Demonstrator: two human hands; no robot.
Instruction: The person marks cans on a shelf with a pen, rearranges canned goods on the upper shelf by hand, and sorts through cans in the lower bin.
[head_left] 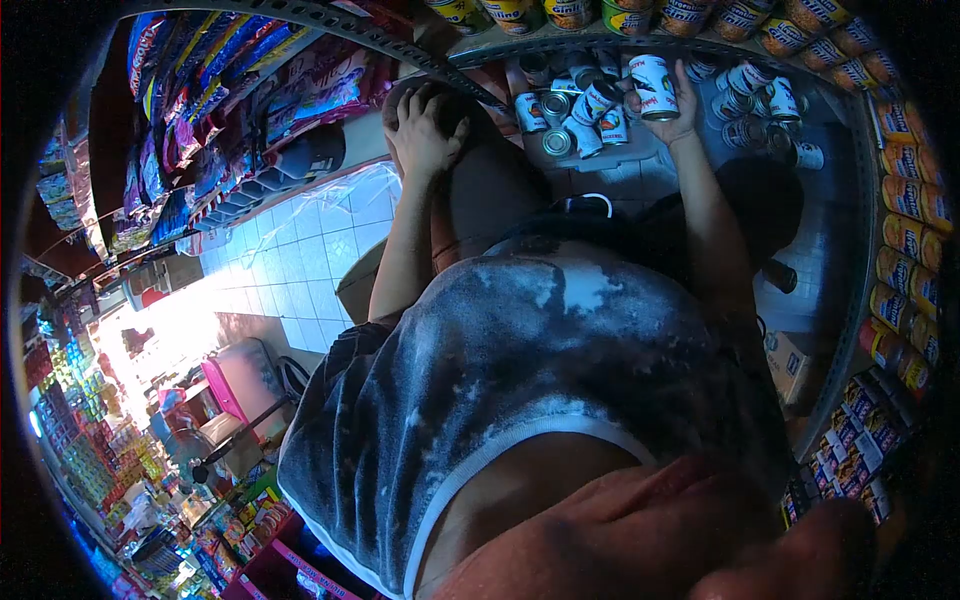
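My right hand [681, 117] is wrapped around a white tin can [653, 88] with a printed label, held upright at the top of the view. Spread over my bent knee [472, 140], my left hand [424, 132] is open with nothing in it. Beside the held can lies a jumbled pile of similar white-labelled cans [597, 105], some upright, some on their sides. To the right of my right hand is a second group of these cans [748, 95], several of them tipped over.
Shelves of yellow-labelled cans [905, 235] curve along the top and right. Colourful packets [200, 100] hang at the upper left above a tiled floor [290, 250]. A metal shelf rail [855, 200] runs near my right side. A pink-edged container [240, 380] stands lower left.
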